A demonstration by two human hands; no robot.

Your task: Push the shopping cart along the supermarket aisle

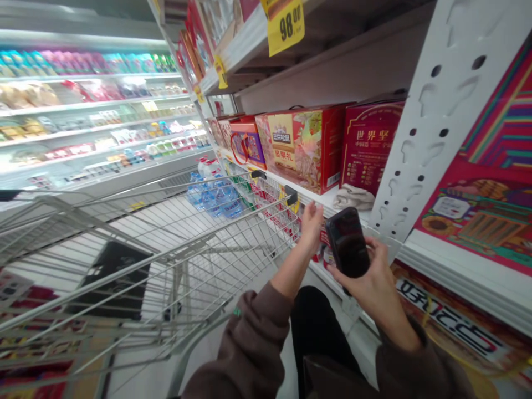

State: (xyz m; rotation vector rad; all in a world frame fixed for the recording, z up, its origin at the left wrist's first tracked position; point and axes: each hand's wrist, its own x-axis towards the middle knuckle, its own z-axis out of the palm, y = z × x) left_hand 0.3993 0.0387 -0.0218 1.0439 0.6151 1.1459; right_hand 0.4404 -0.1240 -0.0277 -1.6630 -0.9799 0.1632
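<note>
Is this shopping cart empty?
Not empty: bottled water sits at the far end of the shopping cart, seen through its wire sides.

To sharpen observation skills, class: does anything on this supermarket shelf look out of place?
Yes: a crumpled beige cloth lies on the white shelf below the red gift box, just beyond the smartphone in the right hand. Loose fabric looks odd among neatly boxed goods.
</note>
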